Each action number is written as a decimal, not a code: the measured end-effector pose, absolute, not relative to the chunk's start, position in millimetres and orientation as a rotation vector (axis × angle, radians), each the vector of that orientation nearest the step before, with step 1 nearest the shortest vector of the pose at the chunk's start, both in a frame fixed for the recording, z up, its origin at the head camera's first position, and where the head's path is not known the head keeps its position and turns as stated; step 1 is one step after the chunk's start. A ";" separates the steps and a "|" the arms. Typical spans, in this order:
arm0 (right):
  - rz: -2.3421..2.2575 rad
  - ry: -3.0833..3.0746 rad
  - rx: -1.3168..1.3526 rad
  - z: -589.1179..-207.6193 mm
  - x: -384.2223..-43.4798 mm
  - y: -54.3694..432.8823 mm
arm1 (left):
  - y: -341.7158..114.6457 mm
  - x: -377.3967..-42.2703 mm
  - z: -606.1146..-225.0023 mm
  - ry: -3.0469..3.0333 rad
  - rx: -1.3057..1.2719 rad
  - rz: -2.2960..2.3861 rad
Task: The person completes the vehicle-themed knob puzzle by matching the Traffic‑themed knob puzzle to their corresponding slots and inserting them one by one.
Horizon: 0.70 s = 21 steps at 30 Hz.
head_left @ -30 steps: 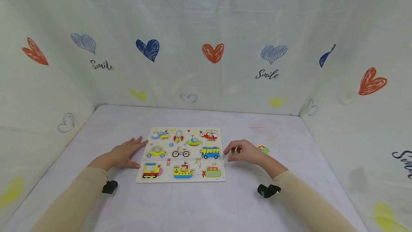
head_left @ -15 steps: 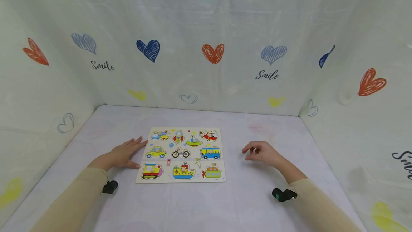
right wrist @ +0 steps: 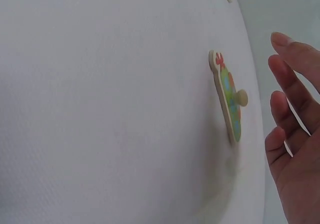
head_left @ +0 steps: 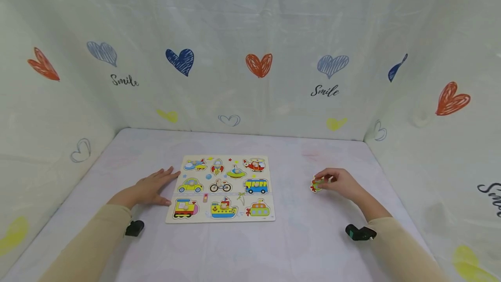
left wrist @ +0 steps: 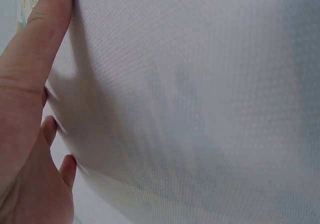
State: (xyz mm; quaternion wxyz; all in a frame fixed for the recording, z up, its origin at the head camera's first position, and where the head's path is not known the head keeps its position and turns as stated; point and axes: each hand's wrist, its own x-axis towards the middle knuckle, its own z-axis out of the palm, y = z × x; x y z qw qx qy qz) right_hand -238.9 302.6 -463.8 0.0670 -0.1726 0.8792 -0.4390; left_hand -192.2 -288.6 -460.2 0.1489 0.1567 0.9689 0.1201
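A wooden peg puzzle board (head_left: 231,196) with pictures of vehicles lies on the table. My left hand (head_left: 148,189) rests at its left edge with fingers spread; in the left wrist view the thumb (left wrist: 42,31) reaches toward a corner of the board. Right of the board lies a loose submarine puzzle piece (right wrist: 229,96) with a round wooden knob (right wrist: 241,98). My right hand (head_left: 339,182) is over this piece and partly hides it in the head view. Seen from the right wrist, its fingers (right wrist: 295,91) are loosely bent, apart from the knob.
A pale cloth covers the table (head_left: 219,251). A white curtain (head_left: 219,95) printed with hearts stands around the back and sides. Black wrist cameras sit on the left sleeve (head_left: 135,228) and right sleeve (head_left: 360,232).
My right hand has moved right, away from the board's right edge, to the submarine piece. The left hand and the board have stayed put.
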 end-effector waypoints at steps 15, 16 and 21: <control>-1.297 2.700 -0.420 -481.7 -256.3 317.7 | -289.0 -192.9 -461.2 2.778 0.441 0.351; -1.294 2.695 -0.421 -481.9 -256.9 317.7 | -288.9 -193.0 -461.4 2.778 0.439 0.349; -1.319 2.654 -0.406 -481.1 -258.8 316.7 | -289.1 -193.8 -462.2 2.779 0.423 0.345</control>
